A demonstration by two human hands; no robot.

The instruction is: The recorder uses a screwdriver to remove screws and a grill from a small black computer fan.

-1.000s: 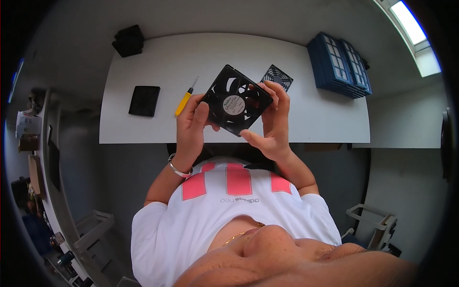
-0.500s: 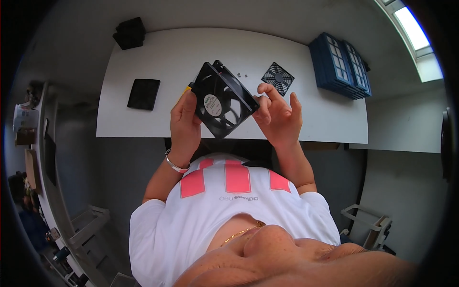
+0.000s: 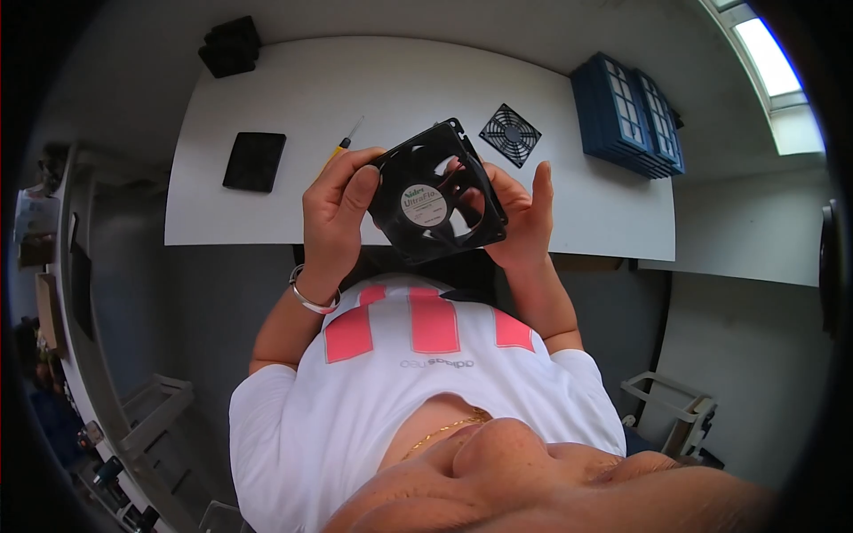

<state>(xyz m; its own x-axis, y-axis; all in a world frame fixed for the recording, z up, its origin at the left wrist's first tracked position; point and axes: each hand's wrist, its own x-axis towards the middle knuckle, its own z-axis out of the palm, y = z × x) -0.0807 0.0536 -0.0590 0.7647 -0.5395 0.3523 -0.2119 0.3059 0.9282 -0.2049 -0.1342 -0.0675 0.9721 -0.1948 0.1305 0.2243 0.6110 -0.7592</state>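
Observation:
I hold a black square cooling fan above the table's near edge, tilted, its round pale label facing me. My left hand is closed on the fan's left side, thumb in front. My right hand is at its right side; its fingers curl behind the frame and show partly through the blades, while the thumb points up, off the fan. Beyond my left hand, a screwdriver with a yellow handle appears to lie on the table, partly hidden. A black fan grille lies beyond my right hand.
On the white table, a flat black square piece lies at left. Black square parts are stacked at the far left corner. Blue slotted bins stand at far right. A shelf runs along the left side.
The fan has moved right and turned, so its label faces me more fully. My right fingers have gone from its edge to behind it. More of the screwdriver shows.

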